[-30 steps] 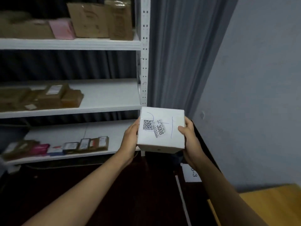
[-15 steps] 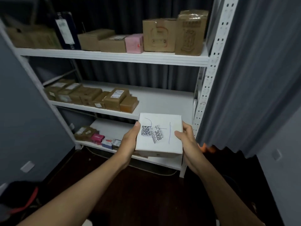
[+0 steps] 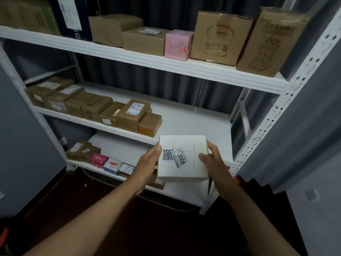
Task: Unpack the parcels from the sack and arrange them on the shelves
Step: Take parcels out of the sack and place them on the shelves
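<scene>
Compared with a second ago, the view is turned from the wall to the full shelving, and the white parcel (image 3: 182, 157) is carried closer, now held in the air before the front edge of the middle shelf (image 3: 193, 119), right of the brown parcels (image 3: 127, 115); placement there seems near. The parcel is clamped between both hands: the left hand (image 3: 147, 163) is pressed to its left side with the thumb on top, while the right hand (image 3: 214, 159) is curled round its right edge, fingers (image 3: 203, 157) slightly spread.
</scene>
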